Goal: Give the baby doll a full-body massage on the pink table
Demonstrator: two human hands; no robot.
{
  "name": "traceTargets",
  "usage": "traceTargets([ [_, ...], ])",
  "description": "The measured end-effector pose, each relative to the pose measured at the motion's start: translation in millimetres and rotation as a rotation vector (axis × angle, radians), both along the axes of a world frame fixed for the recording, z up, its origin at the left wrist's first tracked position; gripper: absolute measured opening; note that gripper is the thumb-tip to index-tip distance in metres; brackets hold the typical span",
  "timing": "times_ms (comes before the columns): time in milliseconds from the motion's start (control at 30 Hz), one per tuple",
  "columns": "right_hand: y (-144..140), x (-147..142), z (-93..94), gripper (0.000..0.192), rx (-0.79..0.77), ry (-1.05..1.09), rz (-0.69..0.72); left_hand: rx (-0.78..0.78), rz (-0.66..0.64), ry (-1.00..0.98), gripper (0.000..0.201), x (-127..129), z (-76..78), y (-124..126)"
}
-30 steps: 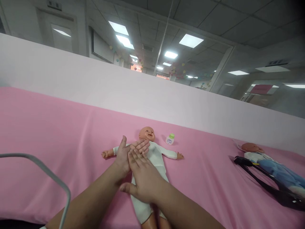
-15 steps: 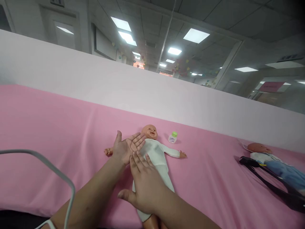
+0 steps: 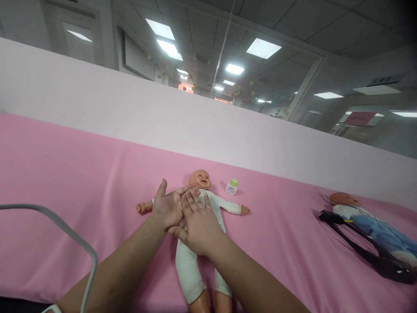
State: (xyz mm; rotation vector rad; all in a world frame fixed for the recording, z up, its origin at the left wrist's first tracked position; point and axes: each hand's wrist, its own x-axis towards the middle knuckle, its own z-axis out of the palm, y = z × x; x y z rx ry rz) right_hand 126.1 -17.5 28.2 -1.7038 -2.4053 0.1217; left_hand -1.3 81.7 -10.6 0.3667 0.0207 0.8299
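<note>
Doll [image 3: 189, 266] below, left hand [image 3: 167, 209] open palm-up, right hand [image 3: 202, 225] flat palm-down over it, both empty

A baby doll in white [image 3: 187, 265] and a second doll in blue [image 3: 371, 228] are lying on a pink sheet [image 3: 65, 174] in what is looking like a baby-care training room. A small bottle [image 3: 231, 188] is sitting beside the first one's head. Behind, a low white wall [image 3: 208, 126] is running the full width, with public-building fittings showing above it: panel lights [image 3: 263, 48] are glowing in a tiled ceiling [image 3: 293, 21], a framed board [image 3: 138, 56] is hanging near a door [image 3: 78, 45], and a red sign [image 3: 359, 118], too blurred to read, is showing at right.
</note>
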Motion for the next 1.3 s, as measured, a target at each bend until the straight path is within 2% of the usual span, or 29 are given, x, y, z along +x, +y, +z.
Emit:
traceTargets([
  [100, -16.8, -3.5, -0.3, 0.103, -0.041, 0.024, 0.054, -0.023, 0.091, 0.032, 0.104, -6.5, 3.6, 5.1],
  [267, -35.9, -15.3, 7.1, 0.107, -0.105, 0.061, 0.19, 0.002, 0.081, 0.027, 0.102, -7.1, -1.3, 10.6],
  [500, -12.4, -15.9, 9.5, 0.104, -0.071, 0.088, 0.189, 0.031, -0.03, 0.01, 0.099, 6.2, -16.0, 8.8],
  [667, 7.0, -0.1, 1.9, 0.097, -0.035, 0.034, 0.102, -0.052, -0.021, 0.075, 0.096, 10.7, -8.7, -0.5],
  [800, 3.1, 12.7, 0.6, 0.098, -0.059, 0.0, 0.021, -0.06, 0.069, 0.152, 0.094, 8.7, 0.8, -4.4],
  [933, -17.0, 15.0, 1.8, 0.097, -0.101, 0.027, 0.094, -0.066, 0.159, 0.201, 0.086, 3.6, 8.5, -3.4],
  [1100, -36.9, 9.8, -3.0, 0.1, -0.151, 0.09, 0.188, -0.046, 0.169, 0.201, 0.08, 4.5, 13.6, -7.1],
  [1300, -19.4, 5.3, -7.0, 0.096, -0.058, 0.106, 0.177, -0.061, 0.083, 0.287, 0.082, 19.5, 13.8, -22.7],
])
